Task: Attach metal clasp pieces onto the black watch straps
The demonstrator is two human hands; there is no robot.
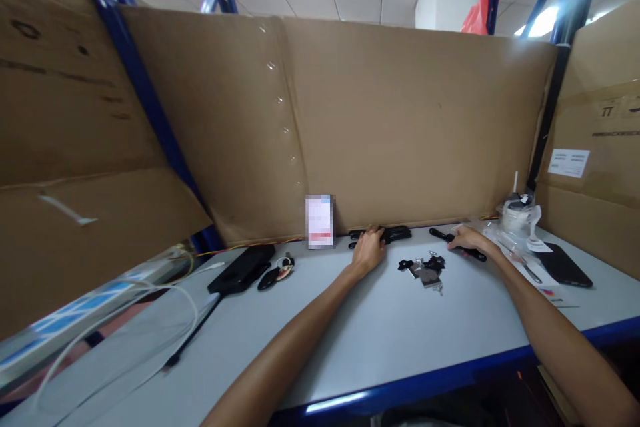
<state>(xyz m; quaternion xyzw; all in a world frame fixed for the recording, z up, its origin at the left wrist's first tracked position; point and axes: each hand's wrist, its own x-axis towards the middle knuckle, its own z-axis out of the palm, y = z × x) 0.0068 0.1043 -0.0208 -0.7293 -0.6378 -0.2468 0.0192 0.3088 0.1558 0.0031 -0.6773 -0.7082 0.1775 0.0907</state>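
My left hand (369,248) reaches to the back of the grey table and lies on some black parts (397,233) by the cardboard wall; its fingers are bent over them. Farther right, my right hand (469,239) has its fingers closed round a long black part (475,253), which lies slanted at the table surface. Between the hands and nearer to me sits a small pile of black and silver metal pieces (429,273). Whether the left fingers grip a single part is too small to tell.
At the left are a black power bank (243,269), keys (270,277), a white cable (193,307) and a power strip (75,313). A blurred upright card (320,221) leans at the back. A black phone (565,265), plastic bags and a cup (516,217) stand right.
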